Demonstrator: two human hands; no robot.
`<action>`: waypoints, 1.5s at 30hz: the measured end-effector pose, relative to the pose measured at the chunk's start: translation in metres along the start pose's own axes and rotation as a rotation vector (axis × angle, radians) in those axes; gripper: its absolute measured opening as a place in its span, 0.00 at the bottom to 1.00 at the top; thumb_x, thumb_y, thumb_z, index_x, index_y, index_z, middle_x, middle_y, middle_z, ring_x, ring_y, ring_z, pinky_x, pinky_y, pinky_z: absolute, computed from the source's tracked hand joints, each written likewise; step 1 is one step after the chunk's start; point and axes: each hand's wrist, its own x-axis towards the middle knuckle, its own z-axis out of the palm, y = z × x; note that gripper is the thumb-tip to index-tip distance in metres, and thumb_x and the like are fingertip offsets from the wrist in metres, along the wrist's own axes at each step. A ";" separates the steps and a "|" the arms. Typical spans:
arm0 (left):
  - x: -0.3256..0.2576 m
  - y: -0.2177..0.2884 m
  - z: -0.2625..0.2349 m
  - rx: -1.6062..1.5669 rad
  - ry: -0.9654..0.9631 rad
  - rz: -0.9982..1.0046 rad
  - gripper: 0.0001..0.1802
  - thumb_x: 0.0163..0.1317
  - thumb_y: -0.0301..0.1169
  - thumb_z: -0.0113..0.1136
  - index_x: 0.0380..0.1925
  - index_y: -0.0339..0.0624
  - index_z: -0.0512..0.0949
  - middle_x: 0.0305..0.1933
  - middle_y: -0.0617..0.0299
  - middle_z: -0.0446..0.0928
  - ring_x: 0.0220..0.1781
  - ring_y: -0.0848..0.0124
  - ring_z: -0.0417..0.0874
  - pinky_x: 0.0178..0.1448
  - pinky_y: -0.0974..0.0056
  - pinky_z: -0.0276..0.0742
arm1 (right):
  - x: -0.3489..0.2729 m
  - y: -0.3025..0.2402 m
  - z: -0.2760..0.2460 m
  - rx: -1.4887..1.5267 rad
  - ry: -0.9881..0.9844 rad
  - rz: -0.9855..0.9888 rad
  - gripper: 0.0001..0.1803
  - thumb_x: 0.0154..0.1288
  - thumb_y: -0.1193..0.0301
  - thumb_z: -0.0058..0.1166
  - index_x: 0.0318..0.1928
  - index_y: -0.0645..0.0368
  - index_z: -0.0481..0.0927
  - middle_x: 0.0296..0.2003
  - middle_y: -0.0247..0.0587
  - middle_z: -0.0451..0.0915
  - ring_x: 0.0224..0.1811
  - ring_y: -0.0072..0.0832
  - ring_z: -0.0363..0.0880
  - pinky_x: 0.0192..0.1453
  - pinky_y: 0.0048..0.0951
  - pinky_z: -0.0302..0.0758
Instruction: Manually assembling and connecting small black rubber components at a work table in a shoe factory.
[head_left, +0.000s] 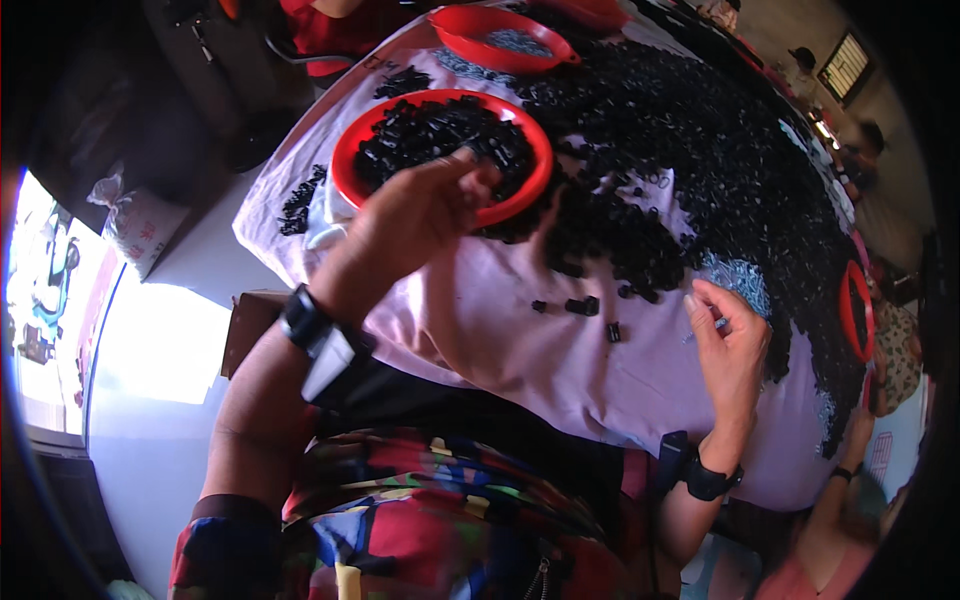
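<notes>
My left hand (420, 212) is over the near rim of a red basin (343, 160) heaped with small black plastic pieces (440, 135). Its fingers are curled but smeared by motion, so their grip cannot be made out. Farther right, my right hand (733, 345) has thumb and forefinger pinched together beside a pile of small silvery screws (735, 280). Whatever sits in that pinch is too small to name. Between the hands, a few loose black pieces (582, 306) lie on the pink cloth (500, 345).
A large spread of black pieces (690, 110) covers the table's far and right side. Another red basin (460, 40) with screws stands at the back, and a red basin (856, 310) is at the right edge. A co-worker's arm (850, 450) reaches in at right. A tied sack (140, 225) stands left.
</notes>
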 end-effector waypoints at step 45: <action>-0.015 -0.080 0.053 0.713 -0.079 -0.179 0.12 0.74 0.33 0.64 0.52 0.42 0.84 0.41 0.71 0.85 0.39 0.82 0.83 0.43 0.74 0.77 | -0.004 0.015 0.011 -0.185 -0.286 0.057 0.05 0.63 0.74 0.64 0.37 0.63 0.85 0.32 0.48 0.87 0.33 0.44 0.86 0.39 0.38 0.80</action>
